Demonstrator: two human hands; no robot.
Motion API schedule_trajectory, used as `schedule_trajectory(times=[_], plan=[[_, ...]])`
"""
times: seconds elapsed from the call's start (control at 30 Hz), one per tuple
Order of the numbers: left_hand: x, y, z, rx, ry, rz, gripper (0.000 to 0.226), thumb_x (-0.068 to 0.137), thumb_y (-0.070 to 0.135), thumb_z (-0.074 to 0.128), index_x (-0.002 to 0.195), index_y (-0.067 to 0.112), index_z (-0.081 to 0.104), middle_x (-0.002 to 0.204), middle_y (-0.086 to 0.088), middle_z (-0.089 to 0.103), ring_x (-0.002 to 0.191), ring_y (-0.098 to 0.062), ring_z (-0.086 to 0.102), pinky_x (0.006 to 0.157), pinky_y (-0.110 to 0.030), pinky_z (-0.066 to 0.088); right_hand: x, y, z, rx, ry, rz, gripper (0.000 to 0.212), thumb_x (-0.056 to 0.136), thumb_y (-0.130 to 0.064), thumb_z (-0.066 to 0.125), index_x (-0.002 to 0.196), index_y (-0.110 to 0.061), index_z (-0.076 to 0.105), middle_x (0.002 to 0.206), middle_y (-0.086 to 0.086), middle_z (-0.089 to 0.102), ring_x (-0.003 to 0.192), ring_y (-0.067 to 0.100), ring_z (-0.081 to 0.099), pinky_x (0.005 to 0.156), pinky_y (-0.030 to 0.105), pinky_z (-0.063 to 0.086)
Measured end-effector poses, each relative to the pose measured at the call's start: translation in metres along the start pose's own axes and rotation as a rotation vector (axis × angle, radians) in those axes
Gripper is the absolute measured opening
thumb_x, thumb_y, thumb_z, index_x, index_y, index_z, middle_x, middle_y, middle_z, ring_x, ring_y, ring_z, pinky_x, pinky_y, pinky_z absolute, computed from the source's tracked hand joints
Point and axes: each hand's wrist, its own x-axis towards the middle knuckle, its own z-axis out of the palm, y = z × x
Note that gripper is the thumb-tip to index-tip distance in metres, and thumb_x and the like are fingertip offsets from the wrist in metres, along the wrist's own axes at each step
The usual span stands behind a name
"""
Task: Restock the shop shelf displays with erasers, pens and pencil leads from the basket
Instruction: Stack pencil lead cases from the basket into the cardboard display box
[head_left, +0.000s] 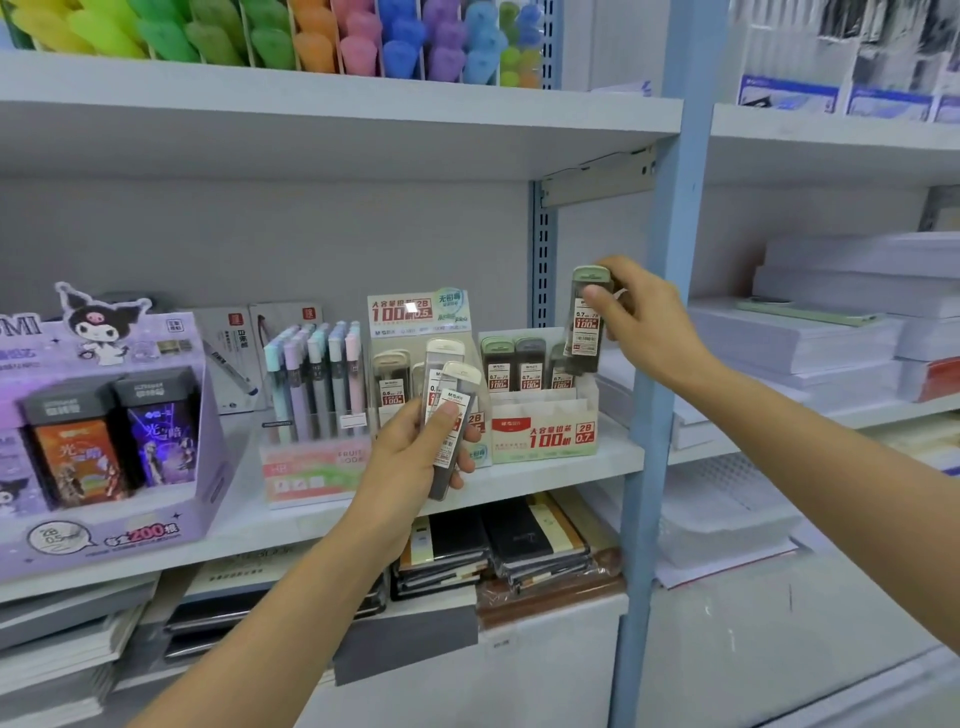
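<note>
Far left on the shelf (291, 519) stands a purple box (119, 525) of lead cases. Next to it is a pen rack (317, 379) holding pastel pens upright.

The left hand (410, 457) is clamped on a small bundle of cream-capped cases (452, 400), fingers curled round the back and thumb across the labels. It holds them in front of the 0.5 display (415, 312), probably as reserve stock for that display, since the caps match those seated there.

To the right, touching the 0.5 display, stands the 0.7 display (545, 434), with green- and grey-capped cases in its back row and its front slots vacant.

The right hand (654, 322) pinches one green-capped case (586, 322) near its cap, thumb in front and fingers behind. The case hangs upright just above the right end of the 0.7 display, label outward, apparently aligned for lowering into a slot.

Obstructions: the blue post (670, 260) stands close beside the right hand, and the seated cases limit side clearance. Paper stacks (831, 332) fill the next bay. Notebooks (498, 556) lie on the shelf below. The basket is not in view.
</note>
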Motion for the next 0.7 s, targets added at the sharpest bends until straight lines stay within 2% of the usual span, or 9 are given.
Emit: schedule_trajectory(times=[0.13,0.27,0.33,0.4,0.53,0.63,0.7], plan=[[-0.001,0.001,0.004,0.003,-0.006,-0.006,0.019,0.101,0.028,0.050,0.109,0.016,0.063,0.082,0.000,0.071,0.063,-0.014,0.061,0.053,-0.026,0.051,0.004,-0.005,0.001,0.004,0.006,0.016,0.018,0.100,-0.024,0.050,0.112,-0.013,0.057,0.086,0.002,0.063,0.068,0.015,0.061,0.067,0.040,0.055],[-0.001,0.004,0.007,-0.010,-0.007,-0.006,0.019,0.100,0.028,0.051,0.111,0.018,0.063,0.083,0.001,0.072,0.063,-0.012,0.061,0.052,-0.024,0.051,0.010,-0.009,0.011,-0.048,-0.074,0.041,0.021,0.100,-0.023,0.050,0.117,-0.013,0.056,0.093,0.003,0.064,0.078,0.021,0.063,0.075,0.044,0.056],[-0.002,0.005,0.007,-0.020,-0.014,-0.001,0.020,0.100,0.028,0.051,0.112,0.019,0.063,0.083,0.000,0.072,0.063,-0.012,0.061,0.052,-0.023,0.051,0.007,-0.006,0.019,-0.087,-0.108,0.049,0.021,0.100,-0.022,0.050,0.116,-0.011,0.057,0.091,0.004,0.065,0.076,0.021,0.064,0.076,0.045,0.056],[-0.003,0.004,0.006,-0.026,-0.023,0.003,0.021,0.100,0.028,0.051,0.113,0.017,0.062,0.083,-0.001,0.071,0.063,-0.012,0.060,0.052,-0.023,0.051,-0.001,0.001,0.026,-0.096,-0.117,0.081,0.020,0.100,-0.022,0.050,0.114,-0.011,0.057,0.089,0.004,0.066,0.072,0.017,0.064,0.074,0.041,0.055],[-0.004,0.002,0.005,-0.043,-0.034,-0.004,0.020,0.100,0.027,0.050,0.114,0.018,0.062,0.081,-0.001,0.070,0.062,-0.012,0.060,0.052,-0.023,0.051,-0.011,0.012,0.036,-0.126,-0.121,0.104,0.021,0.098,-0.021,0.054,0.116,-0.012,0.058,0.097,0.003,0.066,0.082,0.018,0.061,0.073,0.029,0.048],[-0.004,0.001,0.005,-0.049,-0.030,-0.014,0.020,0.100,0.027,0.051,0.114,0.018,0.062,0.081,0.000,0.070,0.062,-0.011,0.060,0.052,-0.022,0.051,-0.006,0.013,0.040,-0.110,-0.105,0.122,0.022,0.095,-0.017,0.058,0.117,-0.014,0.054,0.094,-0.008,0.056,0.075,0.002,0.053,0.063,0.014,0.040],[-0.004,0.001,0.004,-0.052,-0.030,-0.017,0.020,0.099,0.028,0.051,0.114,0.019,0.062,0.080,0.000,0.071,0.062,-0.011,0.060,0.052,-0.023,0.051,-0.004,0.014,0.043,-0.150,-0.129,0.139,0.020,0.092,-0.015,0.062,0.112,-0.013,0.057,0.092,-0.009,0.053,0.076,-0.001,0.051,0.067,0.016,0.043]])
